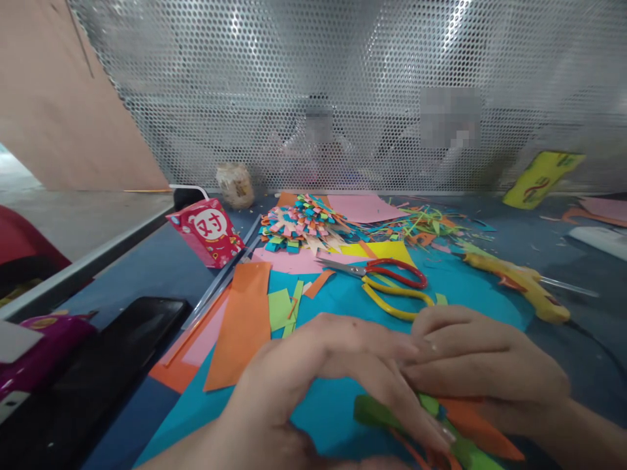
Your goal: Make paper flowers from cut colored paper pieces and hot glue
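Note:
Green and orange paper strips (470, 450) are held between my two hands, low in the view at the right of centre. My left hand (318, 365) arches over from the left, its fingers closed on the strips. From the right, my right hand (484, 359) is curled around the same bundle, its fingertips meeting the left ones. My hands hide much of the bundle. Just beyond them lie scissors (365, 269) with one red and one yellow handle, blades pointing left. Under everything spreads a blue paper sheet (323, 405).
Behind the scissors sit a fringed multicoloured paper piece (304, 225) and a heap of paper shreds (426, 225). A yellow glue gun (524, 284) lies at right. Leftward are orange paper (245, 313), a black phone (117, 365) and a red packet (208, 232). A perforated metal screen (245, 85) stands behind.

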Action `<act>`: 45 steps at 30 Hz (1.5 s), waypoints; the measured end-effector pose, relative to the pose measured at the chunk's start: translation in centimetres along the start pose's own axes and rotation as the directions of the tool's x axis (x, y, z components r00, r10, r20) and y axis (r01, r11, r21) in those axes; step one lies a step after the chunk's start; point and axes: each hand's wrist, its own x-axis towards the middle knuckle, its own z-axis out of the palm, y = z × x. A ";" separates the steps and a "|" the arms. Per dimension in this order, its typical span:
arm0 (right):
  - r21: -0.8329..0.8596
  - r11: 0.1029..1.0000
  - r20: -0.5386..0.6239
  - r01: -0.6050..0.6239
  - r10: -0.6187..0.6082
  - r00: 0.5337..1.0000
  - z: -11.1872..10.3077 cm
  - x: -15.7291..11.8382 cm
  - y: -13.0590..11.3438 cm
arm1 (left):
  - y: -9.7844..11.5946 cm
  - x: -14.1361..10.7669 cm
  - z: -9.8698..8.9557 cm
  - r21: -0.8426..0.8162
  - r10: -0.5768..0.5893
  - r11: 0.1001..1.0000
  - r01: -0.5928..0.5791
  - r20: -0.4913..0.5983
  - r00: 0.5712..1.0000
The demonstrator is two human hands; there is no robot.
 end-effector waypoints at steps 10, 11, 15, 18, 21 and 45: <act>-0.029 0.999 -0.002 -0.037 0.037 0.999 0.3 0.1 -0.2 | 0.0 0.0 0.5 -0.072 -0.053 0.996 0.048 -0.071 0.996; -0.030 0.999 0.001 -0.038 0.038 0.999 0.2 0.1 -0.2 | 0.0 0.0 0.5 -0.085 -0.055 0.995 0.049 -0.072 0.996; -0.040 0.998 0.006 -0.041 0.041 0.999 0.2 0.1 -0.3 | -0.1 0.0 0.7 -0.116 -0.065 0.992 0.057 -0.065 0.996; -0.054 0.998 0.001 -0.044 0.044 0.999 0.2 0.2 -0.4 | -0.1 0.0 0.7 -0.125 -0.059 0.991 0.049 -0.079 0.995; -0.056 0.998 -0.004 -0.033 0.033 0.999 0.3 0.3 -0.4 | -0.1 0.1 0.6 -0.106 -0.059 0.993 0.051 -0.079 0.995; -0.027 0.999 -0.043 -0.039 0.038 0.998 0.2 0.3 -0.3 | -0.1 0.1 1.3 -0.346 -0.085 0.937 0.042 -0.110 0.990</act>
